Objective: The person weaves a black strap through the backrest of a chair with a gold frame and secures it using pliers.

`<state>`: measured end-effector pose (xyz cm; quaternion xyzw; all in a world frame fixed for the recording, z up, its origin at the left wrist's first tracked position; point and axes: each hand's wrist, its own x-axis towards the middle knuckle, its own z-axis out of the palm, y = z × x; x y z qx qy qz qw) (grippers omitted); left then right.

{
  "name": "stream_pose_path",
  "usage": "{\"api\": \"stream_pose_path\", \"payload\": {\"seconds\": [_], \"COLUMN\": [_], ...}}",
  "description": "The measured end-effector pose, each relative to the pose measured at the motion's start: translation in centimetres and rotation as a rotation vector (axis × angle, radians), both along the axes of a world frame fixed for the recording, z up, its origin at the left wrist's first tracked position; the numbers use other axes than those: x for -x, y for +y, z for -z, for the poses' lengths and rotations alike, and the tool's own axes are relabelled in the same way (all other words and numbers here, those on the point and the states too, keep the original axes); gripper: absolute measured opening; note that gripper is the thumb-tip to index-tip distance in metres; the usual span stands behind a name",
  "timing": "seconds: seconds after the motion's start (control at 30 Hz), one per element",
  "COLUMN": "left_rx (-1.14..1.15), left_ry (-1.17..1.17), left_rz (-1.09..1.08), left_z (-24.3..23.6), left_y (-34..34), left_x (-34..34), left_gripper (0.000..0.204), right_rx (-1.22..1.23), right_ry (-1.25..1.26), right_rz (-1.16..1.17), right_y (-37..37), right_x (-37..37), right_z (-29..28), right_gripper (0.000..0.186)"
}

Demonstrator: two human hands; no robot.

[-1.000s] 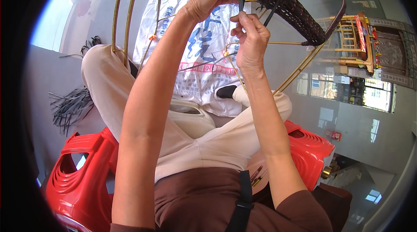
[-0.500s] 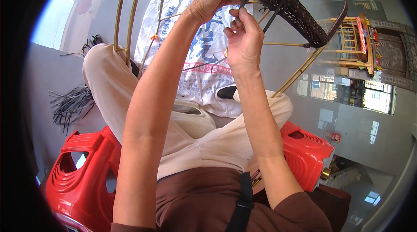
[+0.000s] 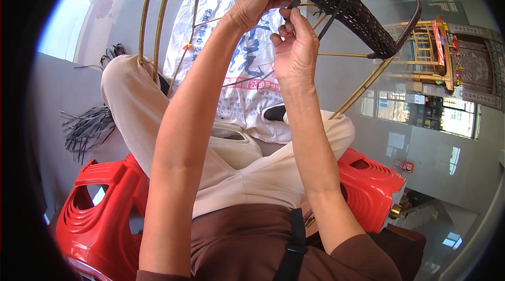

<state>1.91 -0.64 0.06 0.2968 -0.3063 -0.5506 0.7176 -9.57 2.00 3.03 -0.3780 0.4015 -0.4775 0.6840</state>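
A dark brown woven panel (image 3: 347, 10) with small light gaps slants across the top, carried on a frame of thin gold-coloured rods (image 3: 363, 92). Just under its edge, a dark flat weaving strip (image 3: 295, 2) runs between my hands. My left hand (image 3: 259, 3) is closed at the panel's edge, its thumb and fingers pinching the strip. Below it and to the right, my right hand (image 3: 298, 44) pinches the strip's lower part between thumb and forefinger, the other fingers curled. Another dark strip loop (image 3: 332, 15) hangs from the weave beside them.
A printed white woven sack (image 3: 247, 102) lies beneath the frame. Bundles of grey strips (image 3: 87, 129) lie on the floor at left. Red plastic stools (image 3: 94, 223) stand on both sides of my legs. A wooden chair-like frame (image 3: 428, 55) is at far right.
Both hands stay almost in place at the panel's edge, still pinching the strip. The view has shifted very slightly.
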Motion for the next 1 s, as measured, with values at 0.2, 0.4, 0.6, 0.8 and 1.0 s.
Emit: {"api": "stream_pose_path", "payload": {"seconds": [0.2,0.4,0.6,0.8,1.0], "left_rx": [0.000,-0.002,0.097,0.402,0.237], "left_ry": [0.035,0.072,0.252,0.586,0.375], "left_rz": [0.004,0.031,0.175,0.570,0.577], "left_z": [0.6,0.0,0.3,3.8,2.5], "left_y": [-0.1,0.3,0.0,-3.4,-5.4], "left_x": [-0.1,0.1,-0.5,-1.5,-2.2], "left_gripper": [0.015,0.015,0.021,0.031,0.034], "right_rx": [-0.004,-0.011,-0.060,-0.088,-0.093], "right_ry": [-0.071,-0.064,-0.025,-0.005,-0.028], "right_rz": [0.001,0.058,0.090,0.087,0.067], "right_y": [0.0,-0.3,-1.2,-2.1,-2.3], "right_x": [-0.5,-1.4,-1.6,-1.9,-1.5], "right_z": [-0.2,-1.4,-2.6,-2.3,-2.4], "right_gripper": [0.016,0.013,0.012,0.014,0.015]}}
